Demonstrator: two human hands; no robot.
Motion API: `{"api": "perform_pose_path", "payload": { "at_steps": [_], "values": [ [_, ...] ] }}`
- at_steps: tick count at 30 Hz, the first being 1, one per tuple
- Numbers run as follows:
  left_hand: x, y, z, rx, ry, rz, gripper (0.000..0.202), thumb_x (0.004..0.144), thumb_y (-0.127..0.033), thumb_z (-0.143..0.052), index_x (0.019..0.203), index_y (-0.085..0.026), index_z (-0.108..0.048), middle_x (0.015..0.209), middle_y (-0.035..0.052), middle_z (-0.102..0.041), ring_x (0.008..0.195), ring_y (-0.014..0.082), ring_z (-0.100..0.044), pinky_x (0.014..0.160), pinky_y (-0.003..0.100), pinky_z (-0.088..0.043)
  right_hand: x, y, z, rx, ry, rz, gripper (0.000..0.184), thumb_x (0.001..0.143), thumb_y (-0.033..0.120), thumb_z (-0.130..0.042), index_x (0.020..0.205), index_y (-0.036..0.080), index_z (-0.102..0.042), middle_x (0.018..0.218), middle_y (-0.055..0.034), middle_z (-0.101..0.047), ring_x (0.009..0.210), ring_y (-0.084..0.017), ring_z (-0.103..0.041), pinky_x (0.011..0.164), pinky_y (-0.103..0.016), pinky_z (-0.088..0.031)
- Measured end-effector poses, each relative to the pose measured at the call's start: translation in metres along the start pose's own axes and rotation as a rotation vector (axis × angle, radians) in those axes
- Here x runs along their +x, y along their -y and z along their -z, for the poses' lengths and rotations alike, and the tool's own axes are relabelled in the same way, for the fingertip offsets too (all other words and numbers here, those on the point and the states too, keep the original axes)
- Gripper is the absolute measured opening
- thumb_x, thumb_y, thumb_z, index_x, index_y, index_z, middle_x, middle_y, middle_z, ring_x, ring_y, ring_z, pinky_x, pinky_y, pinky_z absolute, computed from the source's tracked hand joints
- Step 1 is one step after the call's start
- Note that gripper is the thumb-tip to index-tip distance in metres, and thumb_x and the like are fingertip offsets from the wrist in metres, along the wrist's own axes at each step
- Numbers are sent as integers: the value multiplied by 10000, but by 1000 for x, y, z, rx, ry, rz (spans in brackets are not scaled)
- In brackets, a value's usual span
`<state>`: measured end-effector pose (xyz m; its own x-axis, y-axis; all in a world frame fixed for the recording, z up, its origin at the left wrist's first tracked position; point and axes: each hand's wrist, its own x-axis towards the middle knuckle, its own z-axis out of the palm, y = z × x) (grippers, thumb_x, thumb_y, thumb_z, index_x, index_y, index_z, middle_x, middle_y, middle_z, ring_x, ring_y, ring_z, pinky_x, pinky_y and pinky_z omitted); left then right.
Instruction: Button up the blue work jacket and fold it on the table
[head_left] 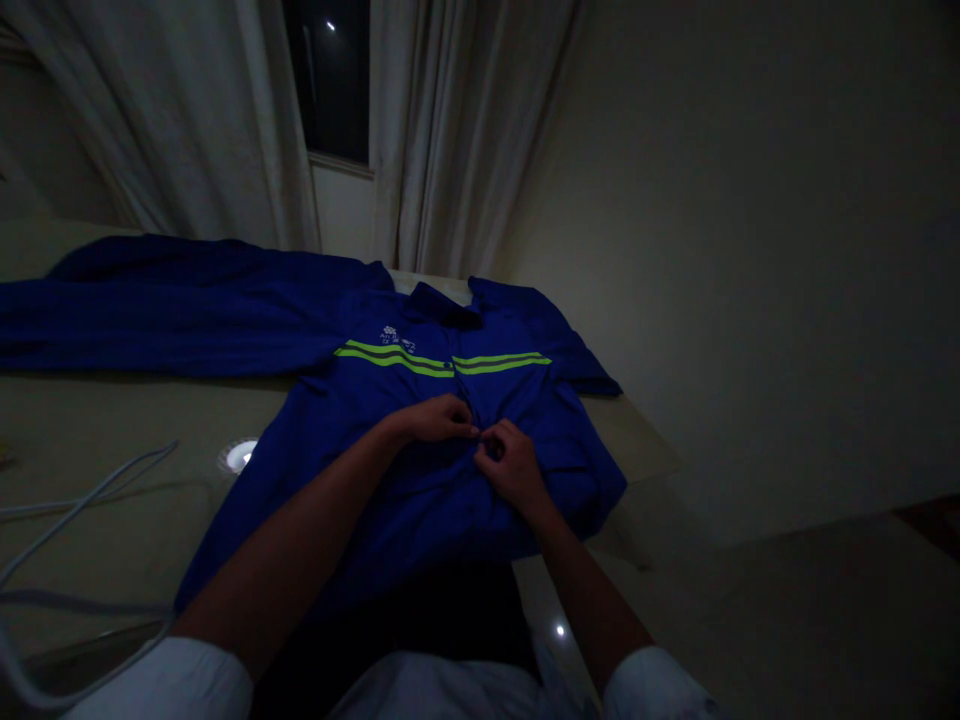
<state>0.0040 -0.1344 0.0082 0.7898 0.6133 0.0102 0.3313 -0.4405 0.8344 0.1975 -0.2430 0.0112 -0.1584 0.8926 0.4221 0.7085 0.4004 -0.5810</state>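
A blue work shirt (420, 380) with two yellow-green chest stripes and a small white logo lies face up on a pale table (90, 440). One long sleeve stretches out to the left. My left hand (435, 418) and my right hand (511, 462) meet at the middle of the shirt's front, just below the stripes. Both hands are closed in a pinch on the shirt's front edges where they join. What sits between the fingertips is too small and dark to make out.
A white cable (82, 490) loops across the table at the left. A small round shiny spot (238, 455) sits beside the shirt's left side. Pale curtains (450, 130) and a dark window (330, 75) stand behind the table. A bare wall (750, 250) rises at the right.
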Motion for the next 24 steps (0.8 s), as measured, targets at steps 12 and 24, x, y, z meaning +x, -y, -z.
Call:
{"api": "perform_pose_path", "payload": {
  "at_steps": [12,24],
  "values": [
    [-1,-2,1,63,-6,-7,331,845,-474,-660,851,-147,-709,799,18,-650,730,159,-570,642,243,-380,-2,-5,-4,-58,-16,0,100,785,113,-638,840,192,-664,806,1,-589,707,-152,-567,665,-270,-424],
    [-1,-14,0,81,-106,70,524,823,-621,-631,566,-168,-564,528,-40,-402,543,108,-362,536,281,-231,-2,-3,-1,-21,-66,-9,37,820,168,-642,823,204,-646,777,7,-583,651,-141,-540,621,-263,-423]
  ]
}}
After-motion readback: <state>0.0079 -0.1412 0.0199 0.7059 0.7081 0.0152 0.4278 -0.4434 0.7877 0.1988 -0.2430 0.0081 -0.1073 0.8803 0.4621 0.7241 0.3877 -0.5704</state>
